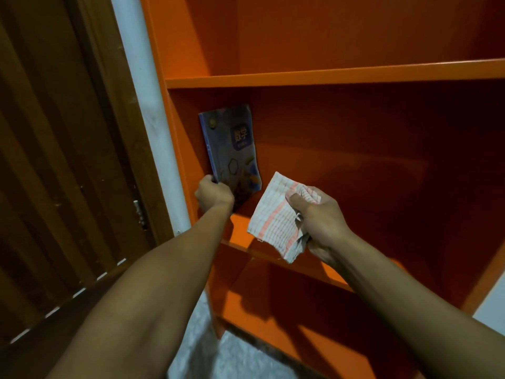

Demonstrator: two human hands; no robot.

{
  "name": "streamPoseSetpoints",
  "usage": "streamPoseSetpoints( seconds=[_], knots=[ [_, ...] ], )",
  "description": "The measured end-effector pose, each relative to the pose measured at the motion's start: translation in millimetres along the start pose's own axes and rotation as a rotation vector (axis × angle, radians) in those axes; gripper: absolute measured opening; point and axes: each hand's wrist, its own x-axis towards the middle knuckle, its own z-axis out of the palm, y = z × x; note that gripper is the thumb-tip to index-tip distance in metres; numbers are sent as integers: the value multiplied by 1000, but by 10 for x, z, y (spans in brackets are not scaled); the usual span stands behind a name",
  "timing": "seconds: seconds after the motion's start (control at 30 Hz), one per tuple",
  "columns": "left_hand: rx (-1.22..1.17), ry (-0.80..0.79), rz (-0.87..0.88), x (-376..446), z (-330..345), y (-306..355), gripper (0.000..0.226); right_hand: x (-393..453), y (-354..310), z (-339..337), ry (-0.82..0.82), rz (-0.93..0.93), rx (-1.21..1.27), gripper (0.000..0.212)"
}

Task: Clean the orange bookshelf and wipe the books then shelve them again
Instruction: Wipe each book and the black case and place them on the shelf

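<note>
The orange bookshelf (328, 75) fills the right side of the head view, with several bare shelves. A dark blue book (232, 151) stands upright in the left corner of the middle shelf, leaning against the left side wall. My left hand (214, 195) grips the book's lower corner by the spine. Just right of the book, in front of the same shelf, my right hand (317, 217) holds a folded white cloth with orange stripes (276, 220). The cloth hangs apart from the book.
A dark brown wooden door (62, 165) stands to the left, with a white pipe or trim (153, 105) between it and the bookshelf. Pale floor (207, 346) shows below. A white wall (492, 307) edges the shelf at the right.
</note>
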Motion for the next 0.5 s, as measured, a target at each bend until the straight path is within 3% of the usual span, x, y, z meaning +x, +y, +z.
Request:
streamPoseSetpoints(
  seconds=[0.13, 0.27, 0.37, 0.5],
  knots=[
    [-66, -14, 31, -123, -126, -64, 32, -89, 7, 27, -8, 10, 4, 16],
    [-108, 45, 174, -306, -499, -291, 23, -242, 38, 119, -36, 37, 28, 20],
    [-91, 69, 247, -416, -884, -674, 15, -398, 176, 280, -33, 83, 69, 24],
    [-13, 16, 173, -613, -1401, -1424, 13, -676, 487, 600, -35, 164, 79, 24]
  ],
)
